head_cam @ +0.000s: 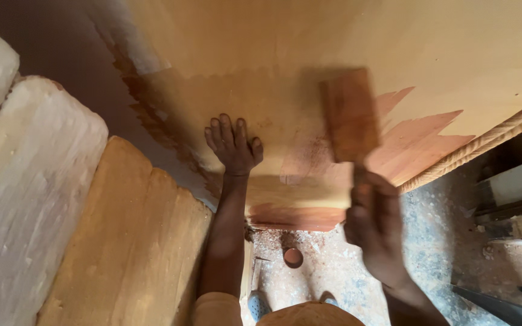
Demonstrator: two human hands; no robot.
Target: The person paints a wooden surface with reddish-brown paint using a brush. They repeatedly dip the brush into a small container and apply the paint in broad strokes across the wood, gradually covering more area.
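Brush in the right hand on a pale yellow wooden panel, left hand flat beside it.

The right hand (374, 228) is clenched on the wide reddish-brown flat brush (350, 115), blurred against the panel (454, 48). The left hand (234, 145), fingers spread, holds nothing and presses near the darker wet patch; I think it may smear there.

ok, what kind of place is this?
Probably a woodworking or furniture workshop. The right hand holds a wide brush against a pale wooden panel, the left hand rests on it, and the floor is dusty and littered.
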